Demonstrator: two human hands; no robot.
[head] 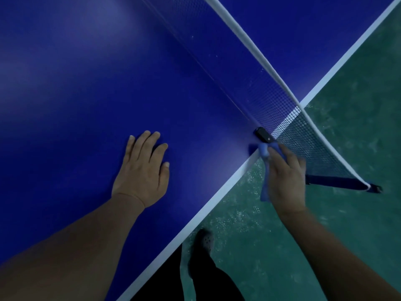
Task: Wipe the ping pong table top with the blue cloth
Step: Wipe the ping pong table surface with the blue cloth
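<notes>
Wiping along the near right edge of the ping pong table top [86, 83], right where the net [303, 135] is meeting the white border. Holding the blue cloth [265, 170] in the right hand [286, 179], fingers curling round it, with the upper end of the cloth touching the table corner beside the black net clamp [263, 134] and the rest hanging down past the edge over the green floor [347, 105]. Pressing the left hand [142, 168] flat on the blue surface, fingers lying straight and together, gripping nothing, well to the left of the cloth and seemingly bracing the body.

Judging by this, working the edge strip and the awkward spot beside the clamp, with the broad expanse of table to the left and far side not yet showing any sign either way of being wiped. Looking blurred around the cloth, so not telling exactly how much of it is lying on the top.

Calling next for bringing the cloth fully up onto the surface, spreading it flatter under the palm, and sweeping leftward away from the net, avoiding snagging the mesh or the clamp.
</notes>
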